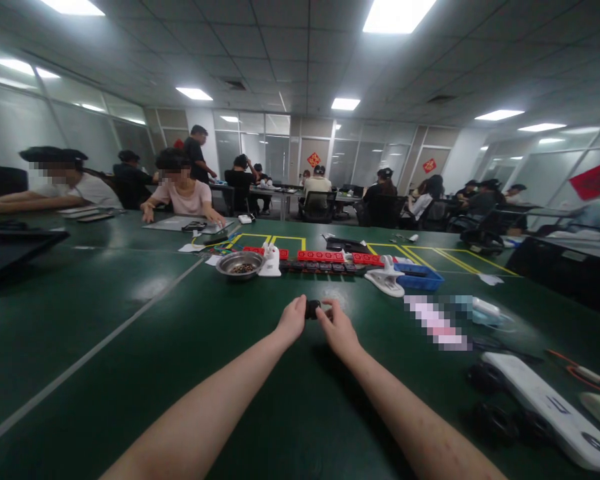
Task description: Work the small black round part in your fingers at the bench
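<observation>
Both hands meet over the middle of the green table, around a small black part [312, 309] whose exact kind I cannot make out. My left hand [293, 321] is closed on its left side. From the right, the thumb and bent fingers of my right hand [339, 328] touch it. Beyond the hands lies a row of red bins [321, 257] with dark blocks [320, 267] in front. A metal bowl [239, 265] of small pieces stands to the left of the row.
White clamp-like stands [270, 261] flank the row. A blue tray [423, 277] sits at the right. Nearer me are a white device [550, 407] and black round parts [495, 420]. Across the table, a person in pink [185, 197] works at a flat board.
</observation>
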Demonstrator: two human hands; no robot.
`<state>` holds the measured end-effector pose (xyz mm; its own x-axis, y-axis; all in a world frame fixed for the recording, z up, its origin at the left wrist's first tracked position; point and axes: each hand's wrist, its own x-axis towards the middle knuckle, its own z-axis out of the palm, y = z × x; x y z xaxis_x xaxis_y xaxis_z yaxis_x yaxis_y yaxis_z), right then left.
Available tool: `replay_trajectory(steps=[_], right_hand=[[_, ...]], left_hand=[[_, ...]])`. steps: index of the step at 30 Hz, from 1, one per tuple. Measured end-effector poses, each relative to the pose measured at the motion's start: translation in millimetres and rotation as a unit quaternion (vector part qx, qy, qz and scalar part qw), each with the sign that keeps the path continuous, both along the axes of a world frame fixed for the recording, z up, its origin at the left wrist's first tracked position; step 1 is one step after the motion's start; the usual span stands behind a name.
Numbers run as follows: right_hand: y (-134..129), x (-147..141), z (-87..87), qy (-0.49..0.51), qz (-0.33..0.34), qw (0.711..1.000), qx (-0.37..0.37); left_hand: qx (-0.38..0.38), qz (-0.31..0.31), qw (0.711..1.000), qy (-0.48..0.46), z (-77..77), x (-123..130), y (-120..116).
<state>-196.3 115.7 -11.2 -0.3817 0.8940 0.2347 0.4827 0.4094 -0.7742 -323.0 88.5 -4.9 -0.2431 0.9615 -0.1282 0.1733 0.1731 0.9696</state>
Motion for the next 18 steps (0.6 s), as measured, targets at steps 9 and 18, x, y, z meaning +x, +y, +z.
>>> replay_trajectory(steps=[9,18], right_hand=[[8.5,-4.8,-12.9,0.165,0.045,0.921,-0.349],[6.1,-11.3,-23.2,0.199,0.038,0.947,-0.248]], left_hand=[[0.197,-0.09,0.884,0.414,-3.4,-1.0,-13.4],[0.193,-0.027,0.905,0.377,-3.4,5.9,-15.2]])
